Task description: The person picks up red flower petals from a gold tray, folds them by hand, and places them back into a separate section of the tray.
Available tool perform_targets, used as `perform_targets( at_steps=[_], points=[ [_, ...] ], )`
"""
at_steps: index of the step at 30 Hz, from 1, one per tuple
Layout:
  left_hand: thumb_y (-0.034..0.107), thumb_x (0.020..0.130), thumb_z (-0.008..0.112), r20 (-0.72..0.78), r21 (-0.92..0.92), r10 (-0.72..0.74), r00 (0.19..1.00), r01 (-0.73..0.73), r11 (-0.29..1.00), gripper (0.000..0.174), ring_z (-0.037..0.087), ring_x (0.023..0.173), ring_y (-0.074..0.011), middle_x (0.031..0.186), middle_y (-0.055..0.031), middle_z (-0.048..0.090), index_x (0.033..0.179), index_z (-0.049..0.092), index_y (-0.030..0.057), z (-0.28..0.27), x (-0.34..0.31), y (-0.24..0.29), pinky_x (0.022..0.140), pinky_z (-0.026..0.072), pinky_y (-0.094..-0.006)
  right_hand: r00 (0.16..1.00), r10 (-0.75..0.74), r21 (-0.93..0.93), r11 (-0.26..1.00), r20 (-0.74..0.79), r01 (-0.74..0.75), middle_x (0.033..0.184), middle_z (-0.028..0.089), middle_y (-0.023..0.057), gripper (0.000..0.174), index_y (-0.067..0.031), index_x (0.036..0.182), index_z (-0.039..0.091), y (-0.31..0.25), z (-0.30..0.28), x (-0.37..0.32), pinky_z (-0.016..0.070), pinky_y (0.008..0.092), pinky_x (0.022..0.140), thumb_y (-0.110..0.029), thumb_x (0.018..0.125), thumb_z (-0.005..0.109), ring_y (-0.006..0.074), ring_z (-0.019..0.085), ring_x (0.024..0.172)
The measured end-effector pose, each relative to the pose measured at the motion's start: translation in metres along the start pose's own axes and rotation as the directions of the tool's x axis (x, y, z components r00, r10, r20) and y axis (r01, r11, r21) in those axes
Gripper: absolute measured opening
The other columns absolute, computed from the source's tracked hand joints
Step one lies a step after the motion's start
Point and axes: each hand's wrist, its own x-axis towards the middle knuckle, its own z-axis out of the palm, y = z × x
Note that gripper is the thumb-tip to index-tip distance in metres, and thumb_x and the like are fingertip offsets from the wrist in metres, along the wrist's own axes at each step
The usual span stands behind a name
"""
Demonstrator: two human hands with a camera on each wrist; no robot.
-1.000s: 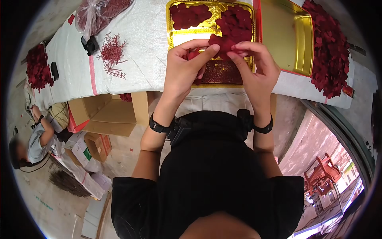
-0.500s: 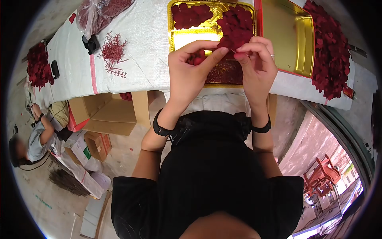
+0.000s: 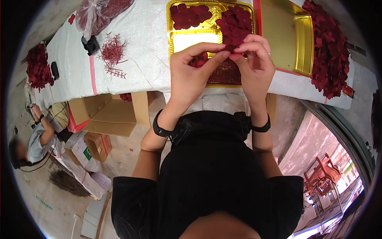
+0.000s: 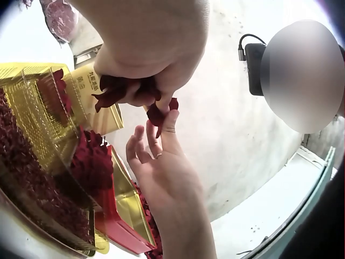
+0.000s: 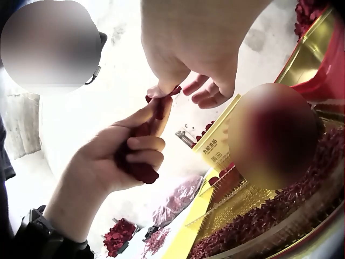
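Note:
My left hand (image 3: 187, 73) and right hand (image 3: 258, 71) meet over the gold compartment tray (image 3: 170, 38). Between their fingertips is a small dark red flower piece (image 5: 160, 109), pinched by thumb and forefinger from both sides and bunched up. More red petal pieces (image 5: 141, 171) are tucked under the curled fingers of the left hand, as the right wrist view shows. The right hand's other fingers are bent loosely and hold nothing. Flat red flower pieces (image 3: 191, 16) lie in the tray's far compartments, and dark red bits (image 3: 225, 73) fill the near one.
Right of the tray stands a red-sided gold box (image 3: 284, 40), with a heap of red flower pieces (image 3: 330, 51) beyond it. Thin red stems (image 3: 112, 51), a black device (image 3: 90, 45) and a plastic bag (image 3: 93, 18) lie leftward. Another person (image 3: 36, 137) sits at far left.
The red flower piece was spread wide between the hands a second ago and is now bunched small at the fingertips. The left hand has moved slightly right, and the fingertips have drawn together.

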Motion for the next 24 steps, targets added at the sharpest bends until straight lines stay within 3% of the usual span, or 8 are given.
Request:
perform_targets(
  at_steps=[4, 10, 13, 16, 19, 24],
  points=[
    [0.004, 0.079, 0.073, 0.024, -0.008, -0.006, 1.000, 0.006, 1.000, 0.014, 0.034, 0.054, 0.0027, 0.062, 0.0102, 0.051, 0.093, 0.072, 0.0042, 0.000, 0.000, 0.000, 0.045, 0.0241, -0.0158, 0.997, 0.057, 0.148, 0.987, 0.043, -0.063, 0.110, 0.050, 0.0085, 0.019, 0.0004, 0.086, 0.062, -0.004, 0.000, 0.003, 0.0490, 0.0271, 0.082, 0.010, 0.072, 0.070, 0.0131, 0.056, 0.093],
    [0.004, 0.080, 0.071, 0.020, -0.026, -0.006, 1.000, 0.007, 1.000, 0.014, 0.033, 0.053, 0.0030, 0.064, 0.0091, 0.055, 0.094, 0.072, 0.0042, 0.000, -0.002, 0.003, 0.045, 0.0246, -0.0156, 0.999, -0.027, 0.050, 0.998, 0.036, 0.025, 0.112, 0.050, 0.0092, 0.016, 0.0021, 0.086, 0.061, -0.001, 0.000, 0.002, 0.0507, 0.0271, 0.082, 0.011, 0.074, 0.067, 0.0134, 0.057, 0.092],
    [0.004, 0.081, 0.071, 0.024, -0.022, 0.015, 1.000, -0.014, 1.000, 0.013, 0.034, 0.052, 0.0030, 0.064, 0.0086, 0.056, 0.094, 0.072, 0.0047, 0.001, -0.002, 0.002, 0.045, 0.0247, -0.0157, 0.995, 0.017, 0.108, 0.994, 0.099, -0.028, 0.111, 0.051, 0.0101, 0.022, 0.0022, 0.093, 0.058, 0.000, -0.002, 0.004, 0.0510, 0.0268, 0.083, 0.012, 0.076, 0.066, 0.0141, 0.057, 0.093],
    [0.005, 0.082, 0.070, 0.076, 0.041, 0.040, 0.996, -0.043, 0.998, 0.014, 0.034, 0.052, 0.0024, 0.064, 0.0082, 0.056, 0.095, 0.072, 0.0056, -0.003, -0.002, 0.004, 0.045, 0.0251, -0.0161, 0.980, 0.163, 0.400, 0.895, 0.113, -0.195, 0.106, 0.051, 0.0102, 0.029, 0.0013, 0.100, 0.051, -0.004, 0.000, 0.001, 0.0516, 0.0272, 0.085, 0.014, 0.077, 0.063, 0.0149, 0.056, 0.094],
    [0.005, 0.082, 0.069, 0.104, 0.083, 0.013, 0.994, -0.022, 0.996, 0.014, 0.034, 0.053, 0.0016, 0.064, 0.0079, 0.056, 0.095, 0.072, 0.0063, -0.004, -0.002, 0.000, 0.045, 0.0257, -0.0172, 0.991, 0.098, 0.340, 0.932, 0.096, -0.125, 0.101, 0.052, 0.0097, 0.036, -0.0003, 0.103, 0.044, 0.006, -0.003, -0.003, 0.0528, 0.0283, 0.085, 0.017, 0.077, 0.062, 0.0153, 0.056, 0.097],
    [0.003, 0.083, 0.066, 0.125, 0.045, -0.024, 0.992, 0.019, 0.999, 0.013, 0.035, 0.054, 0.0005, 0.068, 0.0058, 0.060, 0.095, 0.071, 0.0052, -0.005, -0.004, 0.002, 0.046, 0.0276, -0.0173, 0.986, 0.137, 0.357, 0.920, 0.093, -0.162, 0.097, 0.052, 0.0093, 0.038, -0.0017, 0.100, 0.041, -0.001, -0.004, -0.003, 0.0535, 0.0280, 0.082, 0.019, 0.075, 0.061, 0.0149, 0.055, 0.096]
  ],
)
